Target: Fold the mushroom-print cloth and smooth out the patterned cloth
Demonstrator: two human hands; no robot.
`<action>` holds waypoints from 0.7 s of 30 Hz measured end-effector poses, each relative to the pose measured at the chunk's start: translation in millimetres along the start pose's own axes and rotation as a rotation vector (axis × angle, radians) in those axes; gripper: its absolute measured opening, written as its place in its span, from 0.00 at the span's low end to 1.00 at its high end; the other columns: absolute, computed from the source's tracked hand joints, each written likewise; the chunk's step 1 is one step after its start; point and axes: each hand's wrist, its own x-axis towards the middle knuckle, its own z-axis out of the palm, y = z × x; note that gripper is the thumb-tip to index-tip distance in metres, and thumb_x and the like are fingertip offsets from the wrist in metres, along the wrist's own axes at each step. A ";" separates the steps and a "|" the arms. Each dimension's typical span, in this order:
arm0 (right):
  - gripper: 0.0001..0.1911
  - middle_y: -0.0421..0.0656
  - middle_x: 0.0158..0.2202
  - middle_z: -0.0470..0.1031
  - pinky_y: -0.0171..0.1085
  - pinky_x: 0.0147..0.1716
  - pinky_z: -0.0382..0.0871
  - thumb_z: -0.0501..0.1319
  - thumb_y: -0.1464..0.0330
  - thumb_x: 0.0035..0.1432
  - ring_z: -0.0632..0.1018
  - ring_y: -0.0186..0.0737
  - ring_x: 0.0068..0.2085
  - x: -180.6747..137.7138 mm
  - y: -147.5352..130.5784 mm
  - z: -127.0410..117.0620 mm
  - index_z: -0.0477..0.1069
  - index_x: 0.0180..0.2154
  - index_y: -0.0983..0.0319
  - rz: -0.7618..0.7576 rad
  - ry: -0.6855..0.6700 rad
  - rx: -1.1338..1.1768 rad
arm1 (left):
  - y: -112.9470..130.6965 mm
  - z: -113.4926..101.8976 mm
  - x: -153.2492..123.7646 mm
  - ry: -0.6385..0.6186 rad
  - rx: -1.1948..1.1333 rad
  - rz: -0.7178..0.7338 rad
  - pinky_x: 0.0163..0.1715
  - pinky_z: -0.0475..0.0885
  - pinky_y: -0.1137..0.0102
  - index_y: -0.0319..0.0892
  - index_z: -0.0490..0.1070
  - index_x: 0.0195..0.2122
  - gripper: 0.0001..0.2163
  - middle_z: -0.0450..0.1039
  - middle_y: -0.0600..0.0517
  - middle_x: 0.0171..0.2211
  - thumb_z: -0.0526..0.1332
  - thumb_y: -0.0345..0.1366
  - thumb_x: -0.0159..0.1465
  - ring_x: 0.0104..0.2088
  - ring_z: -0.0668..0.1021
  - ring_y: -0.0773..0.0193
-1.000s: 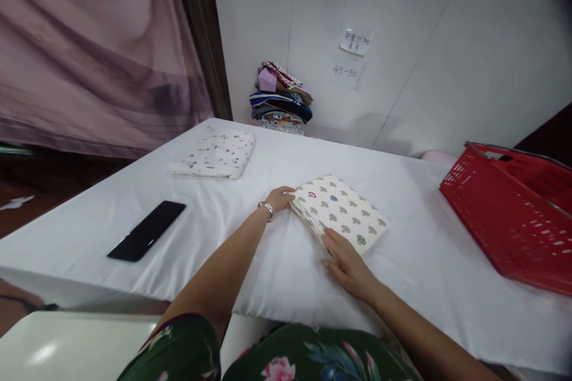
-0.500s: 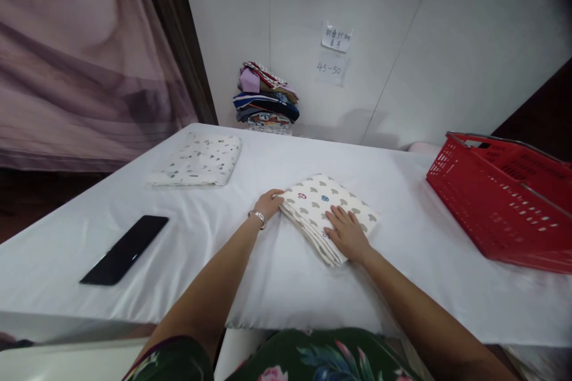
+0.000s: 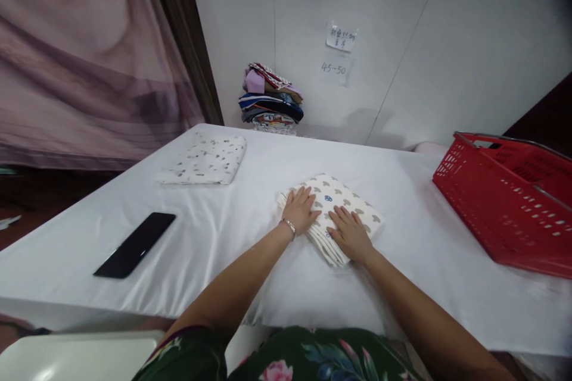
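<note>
Left hand point(image 3: 300, 209) and right hand point(image 3: 351, 234) rest flat, fingers spread, on the folded cloth point(image 3: 334, 188) (layers could slide askew if pressed unevenly).

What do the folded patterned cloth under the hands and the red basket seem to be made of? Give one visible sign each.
Folded patterned cloth: soft woven fabric, probably cotton, matte; thin layers show at its edge. Red basket: likely moulded plastic, slightly glossy; evenly slotted walls.

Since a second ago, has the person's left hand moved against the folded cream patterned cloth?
Yes. The left hand slid from the folded cream patterned cloth's left corner onto its top, nearer the right hand.
</note>
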 end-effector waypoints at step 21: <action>0.20 0.44 0.56 0.64 0.49 0.56 0.52 0.51 0.58 0.58 0.62 0.44 0.58 -3.8 10.3 2.7 0.69 0.48 0.58 0.059 0.160 0.370 | -40.3 2.2 -47.5 0.051 -0.286 0.048 0.58 0.53 0.58 0.46 0.71 0.45 0.12 0.69 0.50 0.51 0.55 0.39 0.62 0.56 0.65 0.61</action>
